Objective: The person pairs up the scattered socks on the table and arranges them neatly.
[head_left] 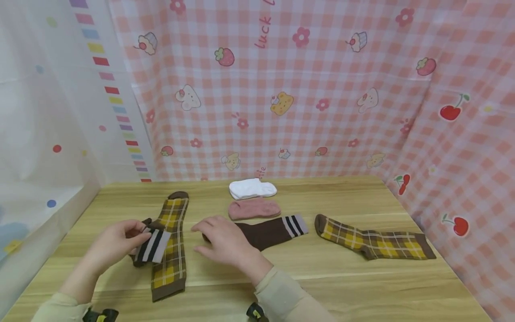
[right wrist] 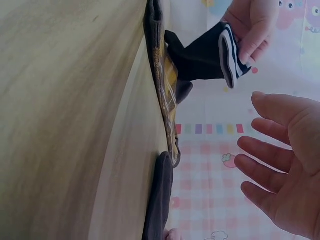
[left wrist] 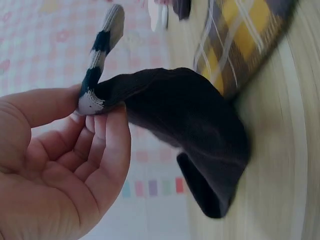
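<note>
My left hand (head_left: 116, 243) pinches a dark sock (left wrist: 185, 115) by its grey-and-black striped cuff (head_left: 154, 245). The sock's dark foot hangs down towards the table in the left wrist view. Beneath and beside it lies a yellow-and-brown plaid sock (head_left: 174, 241), toe pointing away from me. My right hand (head_left: 225, 241) hovers with fingers spread and nothing in them, over the toe end of a second dark sock (head_left: 265, 233) with a striped cuff. In the right wrist view, a gap separates the right hand (right wrist: 285, 155) from the held sock (right wrist: 202, 57).
A pink sock (head_left: 254, 209) and a white sock (head_left: 252, 188) lie behind the second dark sock. Another plaid sock (head_left: 374, 239) rests on the right side of the wooden table (head_left: 322, 286). A pink checked curtain (head_left: 257, 89) hangs along the table's back edge.
</note>
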`<control>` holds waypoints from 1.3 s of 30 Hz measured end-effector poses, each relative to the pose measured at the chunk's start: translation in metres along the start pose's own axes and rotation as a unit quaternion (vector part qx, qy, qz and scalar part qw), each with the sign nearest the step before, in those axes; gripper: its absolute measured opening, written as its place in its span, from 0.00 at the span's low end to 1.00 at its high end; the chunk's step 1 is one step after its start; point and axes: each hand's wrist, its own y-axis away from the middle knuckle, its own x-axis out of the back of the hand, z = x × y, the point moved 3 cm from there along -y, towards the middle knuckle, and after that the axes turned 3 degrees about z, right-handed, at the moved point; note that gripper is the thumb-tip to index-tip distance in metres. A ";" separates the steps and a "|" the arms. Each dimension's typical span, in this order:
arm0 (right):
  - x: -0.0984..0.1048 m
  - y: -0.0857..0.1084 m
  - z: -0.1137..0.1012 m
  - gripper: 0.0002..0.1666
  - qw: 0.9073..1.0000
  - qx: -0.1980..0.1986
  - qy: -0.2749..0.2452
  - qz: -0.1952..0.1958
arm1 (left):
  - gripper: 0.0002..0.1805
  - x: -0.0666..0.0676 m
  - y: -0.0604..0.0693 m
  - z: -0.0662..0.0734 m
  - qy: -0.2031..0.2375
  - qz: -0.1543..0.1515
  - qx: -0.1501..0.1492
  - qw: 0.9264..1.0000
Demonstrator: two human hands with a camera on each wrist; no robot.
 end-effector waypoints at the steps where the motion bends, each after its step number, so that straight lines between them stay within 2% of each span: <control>1: 0.000 0.000 0.001 0.26 1.000 -0.003 -0.001 0.001 | 0.13 -0.003 -0.002 0.003 0.011 0.000 0.002 1.000; 6: 0.002 0.000 0.004 0.25 1.000 -0.016 -0.008 -0.001 | 0.12 -0.017 -0.008 0.013 0.033 0.003 0.010 0.999; 12: -0.001 0.000 0.006 0.24 1.000 -0.016 -0.005 0.002 | 0.09 -0.032 -0.012 0.018 0.033 0.011 -0.002 0.999; 18: -0.002 0.000 0.009 0.25 0.999 -0.030 -0.009 -0.007 | 0.10 -0.043 -0.014 0.024 0.049 0.014 -0.004 0.999; 24: -0.003 0.001 0.013 0.24 0.999 -0.039 -0.021 -0.007 | 0.09 -0.056 -0.014 0.027 0.048 0.023 0.001 0.999; 28: -0.004 0.002 0.014 0.24 0.999 -0.041 -0.023 -0.008 | 0.09 -0.064 -0.016 0.026 0.044 0.017 0.002 0.999; 39: -0.008 0.004 0.017 0.24 0.999 -0.043 -0.019 -0.008 | 0.09 -0.071 -0.016 0.026 0.055 0.004 0.003 0.998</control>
